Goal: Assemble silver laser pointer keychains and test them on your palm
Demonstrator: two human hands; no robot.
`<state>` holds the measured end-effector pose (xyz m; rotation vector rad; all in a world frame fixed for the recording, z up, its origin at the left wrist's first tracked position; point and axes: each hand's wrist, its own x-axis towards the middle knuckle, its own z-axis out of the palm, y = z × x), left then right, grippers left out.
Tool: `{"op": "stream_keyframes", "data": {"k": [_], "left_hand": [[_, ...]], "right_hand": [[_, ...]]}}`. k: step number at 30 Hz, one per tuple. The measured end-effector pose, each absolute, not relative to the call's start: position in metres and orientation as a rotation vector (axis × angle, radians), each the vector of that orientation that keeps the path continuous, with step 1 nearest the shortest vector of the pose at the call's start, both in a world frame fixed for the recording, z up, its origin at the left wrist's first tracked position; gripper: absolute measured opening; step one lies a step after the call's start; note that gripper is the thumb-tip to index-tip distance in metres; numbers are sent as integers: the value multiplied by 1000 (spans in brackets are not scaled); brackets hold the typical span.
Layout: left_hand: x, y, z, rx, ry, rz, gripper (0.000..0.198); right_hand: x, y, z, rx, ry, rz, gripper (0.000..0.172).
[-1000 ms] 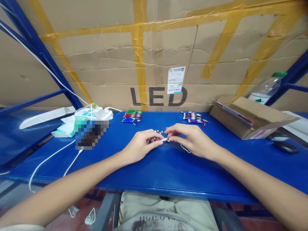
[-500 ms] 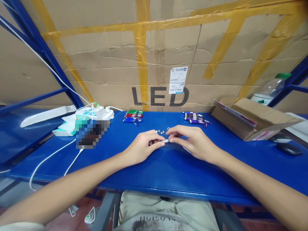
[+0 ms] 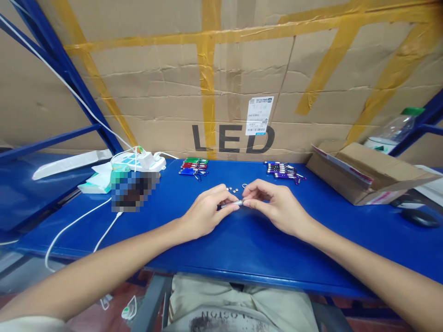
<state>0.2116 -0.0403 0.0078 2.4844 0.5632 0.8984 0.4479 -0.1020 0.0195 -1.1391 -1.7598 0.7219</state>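
My left hand (image 3: 207, 211) and my right hand (image 3: 273, 203) meet above the middle of the blue table (image 3: 242, 244). Between their fingertips they pinch a small silver keychain flashlight (image 3: 232, 203), lying roughly level. The left fingers are closed on its left part, the right fingers on its right end. Just behind the hands lie a few small button cells (image 3: 232, 188) and a little metal ring (image 3: 244, 185).
Coloured mini flashlights (image 3: 194, 166) lie in a group at the back left, purple ones (image 3: 284, 171) at the back right. An open cardboard box (image 3: 367, 177) and a black mouse (image 3: 418, 217) are on the right; a power strip (image 3: 138, 161) and white cable (image 3: 74, 223) on the left.
Both hands stay together on the silver flashlight, with small finger shifts. The view has drifted slightly.
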Motion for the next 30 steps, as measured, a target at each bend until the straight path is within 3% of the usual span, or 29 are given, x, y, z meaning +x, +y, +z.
{"op": "stream_keyframes", "data": {"k": [8, 12, 22, 26, 30], "left_hand": [[208, -39, 4, 2871, 459, 999, 28], [209, -41, 7, 2804, 452, 1054, 24], [213, -39, 10, 2433, 605, 949, 18], [214, -38, 9, 2417, 608, 918, 18], [212, -38, 9, 2518, 550, 946, 18]], "right_hand": [[442, -100, 22, -1131, -1449, 1251, 42], [445, -98, 23, -1126, -1327, 1366, 47], [454, -99, 22, -1125, -1928, 593, 16], [461, -99, 23, -1081, -2147, 334, 18], [458, -102, 23, -1084, -2203, 309, 20]]}}
